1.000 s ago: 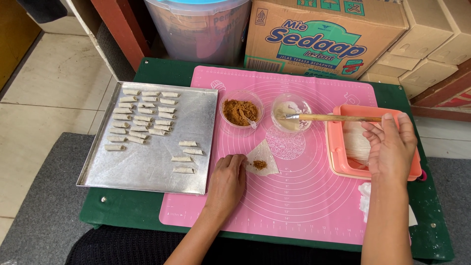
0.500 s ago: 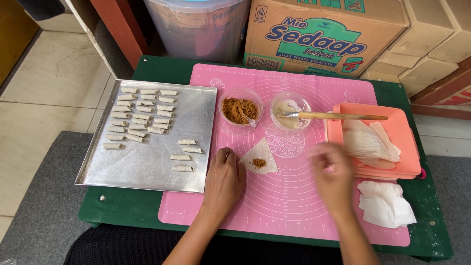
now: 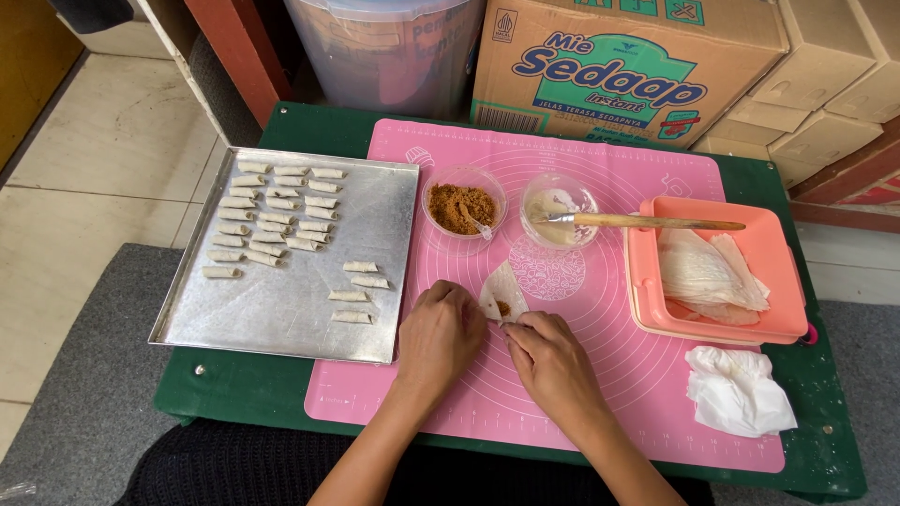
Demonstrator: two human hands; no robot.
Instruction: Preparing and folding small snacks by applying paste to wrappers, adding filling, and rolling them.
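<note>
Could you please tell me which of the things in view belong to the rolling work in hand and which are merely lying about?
In use:
left hand and right hand on the wrapper
bowl of brown filling
paste bowl with brush
tray of rolls
orange box of wrappers
pink mat

Lying about:
crumpled tissue
cardboard boxes
plastic tub

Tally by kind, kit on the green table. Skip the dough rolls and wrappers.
Clear bowls: 2
Metal tray: 1
Peach tub: 1
Brush: 1
Pink mat: 1
Crumpled tissue: 1
Total: 7
</note>
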